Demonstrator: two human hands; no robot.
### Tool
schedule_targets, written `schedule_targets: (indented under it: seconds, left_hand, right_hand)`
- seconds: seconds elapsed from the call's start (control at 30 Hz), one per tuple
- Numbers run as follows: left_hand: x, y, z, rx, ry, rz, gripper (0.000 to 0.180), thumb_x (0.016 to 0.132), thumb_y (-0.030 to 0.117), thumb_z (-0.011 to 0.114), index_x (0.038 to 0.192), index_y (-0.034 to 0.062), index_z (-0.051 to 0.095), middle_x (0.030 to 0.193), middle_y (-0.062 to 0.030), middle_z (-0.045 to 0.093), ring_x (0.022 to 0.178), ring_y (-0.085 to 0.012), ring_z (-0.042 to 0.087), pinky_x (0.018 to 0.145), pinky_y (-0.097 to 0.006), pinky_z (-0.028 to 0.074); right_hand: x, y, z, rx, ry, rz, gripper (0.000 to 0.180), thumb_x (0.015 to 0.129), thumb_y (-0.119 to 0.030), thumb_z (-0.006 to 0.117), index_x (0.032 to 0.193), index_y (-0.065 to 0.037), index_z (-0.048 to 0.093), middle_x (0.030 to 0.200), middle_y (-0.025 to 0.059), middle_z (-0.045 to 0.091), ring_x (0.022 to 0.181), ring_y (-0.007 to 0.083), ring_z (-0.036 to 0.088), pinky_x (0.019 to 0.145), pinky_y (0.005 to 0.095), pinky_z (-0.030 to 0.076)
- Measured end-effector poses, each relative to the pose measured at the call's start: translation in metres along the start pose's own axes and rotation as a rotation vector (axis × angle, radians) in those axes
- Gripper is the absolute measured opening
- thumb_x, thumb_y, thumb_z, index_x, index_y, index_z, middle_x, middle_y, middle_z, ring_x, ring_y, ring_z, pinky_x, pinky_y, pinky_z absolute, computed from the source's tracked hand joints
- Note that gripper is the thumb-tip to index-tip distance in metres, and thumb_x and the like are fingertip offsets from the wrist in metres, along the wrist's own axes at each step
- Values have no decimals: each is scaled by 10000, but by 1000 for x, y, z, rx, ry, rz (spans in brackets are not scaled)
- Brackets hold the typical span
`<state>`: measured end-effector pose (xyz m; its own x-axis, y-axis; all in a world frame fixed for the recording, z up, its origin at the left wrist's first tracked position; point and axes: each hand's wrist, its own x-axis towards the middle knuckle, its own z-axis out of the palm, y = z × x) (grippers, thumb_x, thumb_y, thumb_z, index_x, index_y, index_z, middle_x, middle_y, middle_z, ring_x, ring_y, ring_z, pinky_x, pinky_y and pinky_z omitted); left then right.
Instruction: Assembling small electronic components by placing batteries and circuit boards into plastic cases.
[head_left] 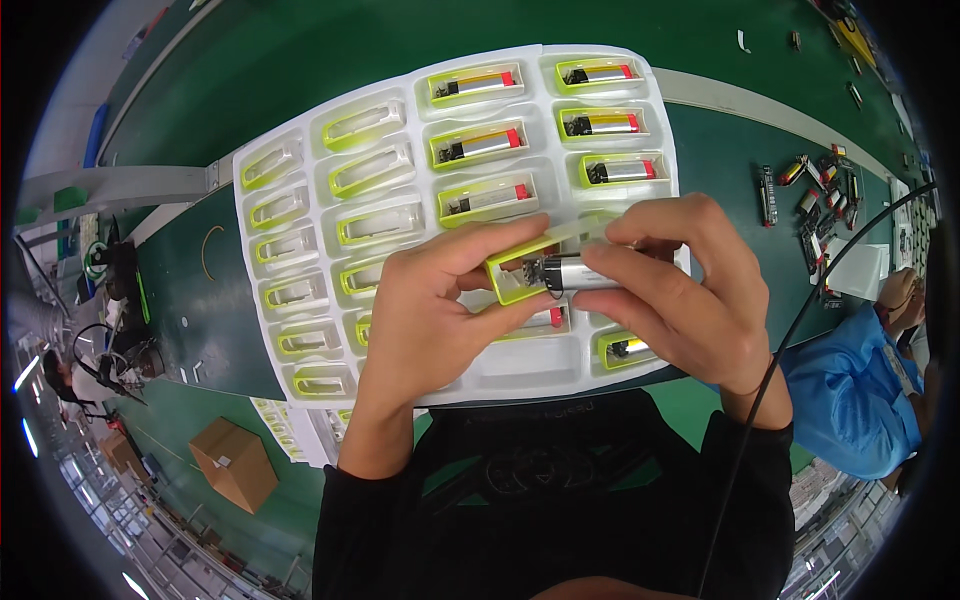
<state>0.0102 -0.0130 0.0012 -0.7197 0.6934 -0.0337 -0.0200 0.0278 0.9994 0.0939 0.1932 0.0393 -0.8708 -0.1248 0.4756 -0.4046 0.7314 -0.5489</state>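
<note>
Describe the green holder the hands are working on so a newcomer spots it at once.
Start at the big white compartment tray lying on the green belt. Above its lower middle, the left hand and the right hand meet around one yellow-green holder. Unlike the others, it is lifted out of its pocket, with a silver cell half in it.

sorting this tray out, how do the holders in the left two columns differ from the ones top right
The left holders are bare green frames with nothing inside; the top-right holders each carry a silver battery with a red end. The left ones look pale and see-through, the top-right ones filled and darker. Both kinds sit one per pocket in the white tray.
</note>
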Motion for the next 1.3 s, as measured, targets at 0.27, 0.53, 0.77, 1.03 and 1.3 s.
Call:
schedule_targets:
  seconds: [0.27, 0.53, 0.77, 1.03, 1.3]
  left_hand:
    - [0, 5, 1, -99, -77, -89, 536, 745, -88, 790, 1250, -66, 612, 1210, -172, 659, 1071, -198, 648, 920, -331, 553]
    - [0, 4, 1, -110, -24, -94, 554, 741, -114, 784, 1263, -71, 601, 1243, -179, 637, 1107, -207, 630, 955, -339, 535]
    - [1, -2, 2, -188, -5, -12, 469, 817, -28, 766, 1263, -26, 620, 1217, -133, 640, 1092, -177, 628, 925, -311, 547]
    - [1, -1, 4, -238, 74, -59, 404, 877, -51, 690, 1271, -40, 602, 1209, -130, 642, 1032, -162, 640, 889, -282, 544]
    - [-1, 6, 8, -56, 27, -198, 375, 949, 57, 639, 1308, -7, 555, 1037, -101, 694, 880, -125, 667, 756, -242, 538]
  right_hand:
    - [-4, 3, 7, 2, -32, -10, 405, 617, -104, 852, 998, -22, 739, 933, 71, 627, 752, 194, 566, 582, 282, 463]
    - [-7, -8, 15, 34, -25, 180, 339, 710, 67, 768, 1036, -19, 727, 1037, 114, 591, 835, 215, 549, 688, 300, 458]
    - [-26, 4, 40, 527, 207, 520, 248, 764, 16, 788, 1000, -18, 721, 1071, 67, 549, 885, 134, 552, 714, 264, 467]
    - [-16, 4, 51, 809, 170, 902, 353, 867, -73, 753, 1179, 40, 632, 760, -4, 647, 703, 42, 588, 638, 213, 496]
    - [-18, 10, 40, 664, 167, 592, 375, 825, -57, 768, 1177, 5, 655, 827, 30, 627, 679, 70, 563, 596, 231, 464]
